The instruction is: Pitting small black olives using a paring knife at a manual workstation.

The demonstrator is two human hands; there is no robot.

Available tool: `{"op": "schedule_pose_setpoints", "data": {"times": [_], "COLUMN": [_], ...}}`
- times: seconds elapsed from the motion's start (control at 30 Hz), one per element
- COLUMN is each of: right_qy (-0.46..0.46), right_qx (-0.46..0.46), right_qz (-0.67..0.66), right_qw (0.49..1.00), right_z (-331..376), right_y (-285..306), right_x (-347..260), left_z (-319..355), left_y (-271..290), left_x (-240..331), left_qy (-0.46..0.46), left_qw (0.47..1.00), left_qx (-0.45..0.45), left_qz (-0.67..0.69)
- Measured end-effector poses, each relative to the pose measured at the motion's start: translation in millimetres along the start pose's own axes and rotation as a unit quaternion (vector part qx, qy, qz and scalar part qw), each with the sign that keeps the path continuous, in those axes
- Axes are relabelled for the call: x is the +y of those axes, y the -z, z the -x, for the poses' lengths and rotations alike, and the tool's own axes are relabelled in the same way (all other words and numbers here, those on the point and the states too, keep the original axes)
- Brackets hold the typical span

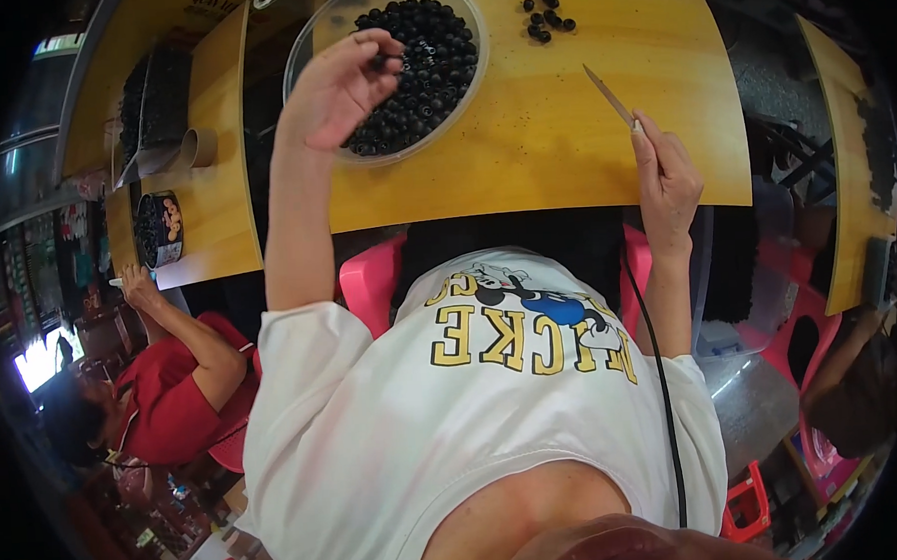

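My left hand (335, 93) is raised over the near left part of a clear round tub (299, 58), fingers curled in a pinch. Between thumb and fingers a black bead (379, 62) partly shows. Many shiny round black beads (425, 86), some with visible holes, fill the tub. Over the front right of the yellow table, my right hand (669, 170) grips a small knife (609, 94) with a slim, pointed blade. Its blade slants up and left, and the handle is hidden in my fingers.
Several loose black beads (547, 20) lie at the table's far side, right of the tub. Dark specks dot the yellow tabletop (524, 167). At left, a person in red (188, 391) works at another table with a printed tin (161, 229). A black cable (664, 391) hangs along my right side.
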State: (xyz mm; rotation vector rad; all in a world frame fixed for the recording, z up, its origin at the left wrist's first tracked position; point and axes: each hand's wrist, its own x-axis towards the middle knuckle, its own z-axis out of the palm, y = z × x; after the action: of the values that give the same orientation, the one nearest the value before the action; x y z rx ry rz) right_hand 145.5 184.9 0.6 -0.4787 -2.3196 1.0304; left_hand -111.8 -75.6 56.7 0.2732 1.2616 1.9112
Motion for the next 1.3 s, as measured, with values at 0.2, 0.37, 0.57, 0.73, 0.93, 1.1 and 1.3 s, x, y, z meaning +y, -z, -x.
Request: {"op": "schedule_pose_setpoints", "data": {"times": [0.2, 0.37, 0.57, 0.73, 0.93, 1.1, 1.3], "right_qy": [0.009, 0.004, 0.028, 0.051, 0.170, 0.260, 0.256], "right_qx": [0.021, 0.010, 0.014, 0.016, -0.034, -0.003, 0.013], "right_qz": [-0.002, -0.002, -0.029, -0.073, -0.045, 0.018, 0.042], "right_qw": [1.000, 1.000, 0.999, 0.996, 0.984, 0.965, 0.966], "right_z": [0.0, -0.6, -1.6, -2.6, -1.9, 1.0, 1.9], "right_y": [-4.5, -5.5, -1.8, 5.3, 14.7, 11.8, 5.1], "right_x": [-0.7, -1.0, -8.7, -32.1, -52.9, -50.5, -44.8], "left_z": [-5.1, 0.2, 6.7, 18.0, 11.7, 11.6, 14.6], "left_y": [12.5, 3.3, -8.7, -62.3, -95.2, -105.5, -101.3], "left_x": [7.7, -6.2, -3.2, -38.7, -94.9, -105.4, -102.9], "left_qy": [-0.001, 0.010, 0.016, 0.093, 0.165, 0.164, 0.170], "left_qw": [0.862, 0.796, 0.988, 0.984, 0.923, 0.934, 0.915], "left_qx": [0.106, 0.077, -0.013, -0.099, -0.119, -0.104, -0.158], "left_qz": [-0.495, -0.600, -0.155, 0.111, 0.326, 0.301, 0.331]}}
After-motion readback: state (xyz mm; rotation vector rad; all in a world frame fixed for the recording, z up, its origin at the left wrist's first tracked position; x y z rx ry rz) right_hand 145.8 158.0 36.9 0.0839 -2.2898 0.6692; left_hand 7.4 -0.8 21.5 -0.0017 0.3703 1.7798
